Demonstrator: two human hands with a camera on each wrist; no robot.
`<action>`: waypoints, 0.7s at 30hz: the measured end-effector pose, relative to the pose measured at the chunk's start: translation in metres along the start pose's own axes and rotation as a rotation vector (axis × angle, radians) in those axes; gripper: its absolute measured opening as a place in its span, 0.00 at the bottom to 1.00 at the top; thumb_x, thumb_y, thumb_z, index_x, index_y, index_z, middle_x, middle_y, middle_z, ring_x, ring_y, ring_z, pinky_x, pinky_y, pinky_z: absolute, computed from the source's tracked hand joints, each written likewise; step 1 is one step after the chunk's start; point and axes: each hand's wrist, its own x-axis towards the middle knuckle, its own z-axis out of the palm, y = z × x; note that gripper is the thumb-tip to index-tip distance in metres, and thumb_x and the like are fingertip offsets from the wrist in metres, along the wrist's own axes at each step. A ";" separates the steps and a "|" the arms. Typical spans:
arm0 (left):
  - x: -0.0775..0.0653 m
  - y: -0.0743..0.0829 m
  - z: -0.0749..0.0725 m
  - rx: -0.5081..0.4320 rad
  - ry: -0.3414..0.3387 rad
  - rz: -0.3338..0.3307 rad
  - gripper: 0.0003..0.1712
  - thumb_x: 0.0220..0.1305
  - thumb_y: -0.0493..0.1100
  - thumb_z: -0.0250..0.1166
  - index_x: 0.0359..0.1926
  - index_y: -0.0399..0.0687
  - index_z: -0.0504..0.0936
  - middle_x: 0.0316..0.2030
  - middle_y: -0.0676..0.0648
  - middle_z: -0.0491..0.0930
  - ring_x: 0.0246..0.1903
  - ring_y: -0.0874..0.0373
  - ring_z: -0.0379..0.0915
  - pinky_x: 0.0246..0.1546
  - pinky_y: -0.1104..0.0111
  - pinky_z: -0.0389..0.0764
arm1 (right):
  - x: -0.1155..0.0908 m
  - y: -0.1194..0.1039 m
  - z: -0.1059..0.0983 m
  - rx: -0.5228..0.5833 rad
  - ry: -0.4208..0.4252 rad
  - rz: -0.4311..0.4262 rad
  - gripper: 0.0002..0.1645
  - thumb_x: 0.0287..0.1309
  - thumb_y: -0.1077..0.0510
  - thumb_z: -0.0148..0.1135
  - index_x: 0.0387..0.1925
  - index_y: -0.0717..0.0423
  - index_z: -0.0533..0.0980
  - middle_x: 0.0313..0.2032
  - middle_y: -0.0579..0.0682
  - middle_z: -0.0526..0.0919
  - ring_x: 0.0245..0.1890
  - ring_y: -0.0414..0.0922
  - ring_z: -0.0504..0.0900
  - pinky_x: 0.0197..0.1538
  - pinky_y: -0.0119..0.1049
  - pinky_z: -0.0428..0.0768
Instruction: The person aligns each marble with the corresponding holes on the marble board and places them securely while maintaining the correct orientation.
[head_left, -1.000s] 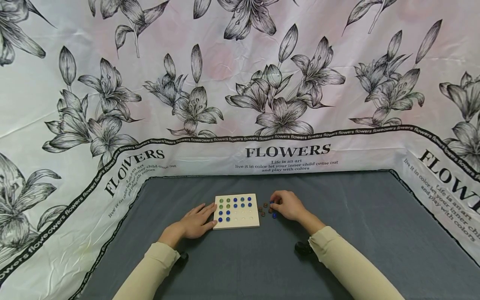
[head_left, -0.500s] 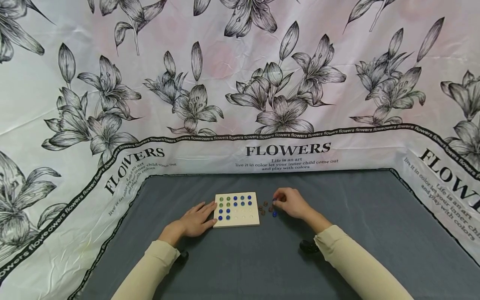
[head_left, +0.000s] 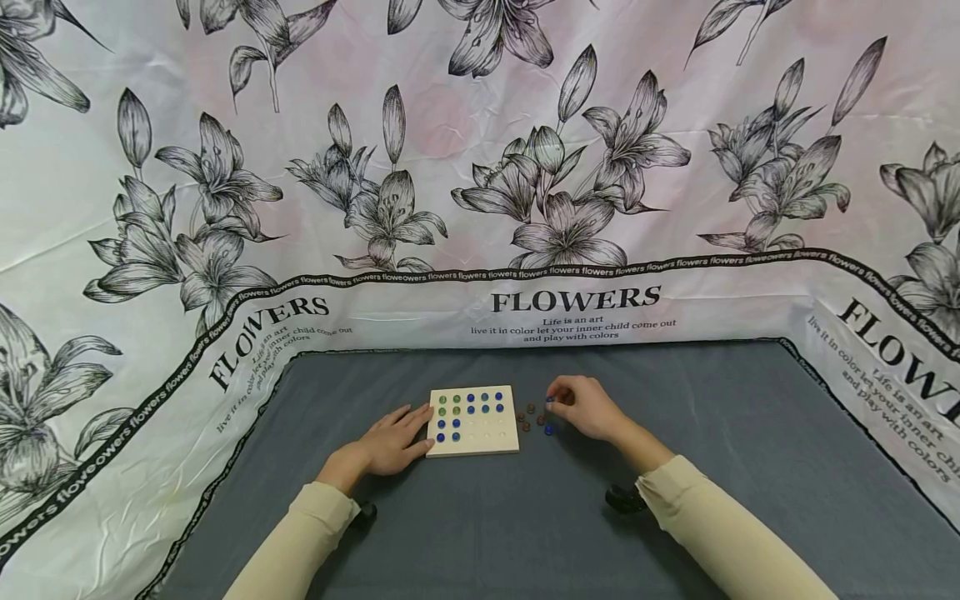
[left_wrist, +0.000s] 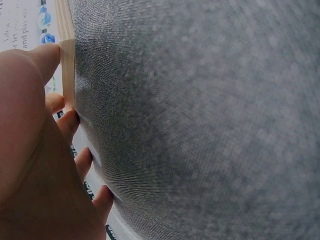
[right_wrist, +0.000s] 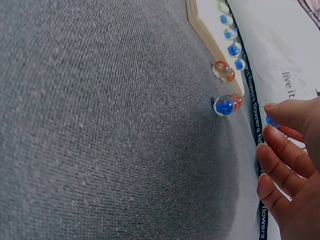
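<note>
A pale wooden board point(head_left: 483, 447) lies on the grey cloth, with green and blue marbles set in rows of hollows. Bare hollows show at its lower right. My left hand point(head_left: 388, 445) rests along the board's left edge, fingers stretched out; in the left wrist view the thumb point(left_wrist: 49, 56) touches the board's side. My right hand point(head_left: 588, 408) pinches a blue marble point(right_wrist: 271, 121) between thumb and fingertips, just right of the loose marbles. Another blue marble point(head_left: 549, 430) sits on the cloth below that hand, beside several reddish-brown marbles point(head_left: 531, 409).
Grey cloth point(head_left: 480, 533) covers the table around the board and both arms. Behind it rises a white and pink sheet point(head_left: 420, 317) printed with flowers and lettering. Each wrist has a dark camera under it, such as the right one point(head_left: 624, 498).
My right hand has shifted slightly right, drawing the pinched blue marble a little away from the loose ones. The left hand and the board stay in place.
</note>
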 end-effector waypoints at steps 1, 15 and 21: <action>0.000 0.000 0.000 -0.001 0.002 0.004 0.39 0.81 0.62 0.46 0.82 0.49 0.51 0.81 0.45 0.49 0.79 0.38 0.40 0.76 0.39 0.46 | -0.001 -0.001 0.000 0.003 0.000 -0.003 0.07 0.65 0.63 0.69 0.43 0.61 0.83 0.32 0.46 0.83 0.32 0.41 0.79 0.37 0.40 0.79; 0.001 -0.001 0.001 0.001 -0.014 -0.012 0.40 0.81 0.62 0.46 0.83 0.52 0.50 0.81 0.48 0.47 0.80 0.39 0.39 0.76 0.40 0.45 | -0.012 -0.013 -0.004 0.021 0.003 -0.018 0.08 0.65 0.63 0.68 0.44 0.62 0.83 0.33 0.45 0.83 0.34 0.42 0.80 0.39 0.41 0.80; 0.001 -0.001 0.002 0.002 -0.013 -0.024 0.39 0.81 0.60 0.48 0.83 0.53 0.50 0.82 0.49 0.47 0.80 0.41 0.38 0.77 0.42 0.46 | -0.017 -0.018 -0.006 0.026 -0.005 -0.025 0.08 0.66 0.62 0.68 0.45 0.61 0.83 0.34 0.45 0.83 0.35 0.42 0.80 0.38 0.40 0.80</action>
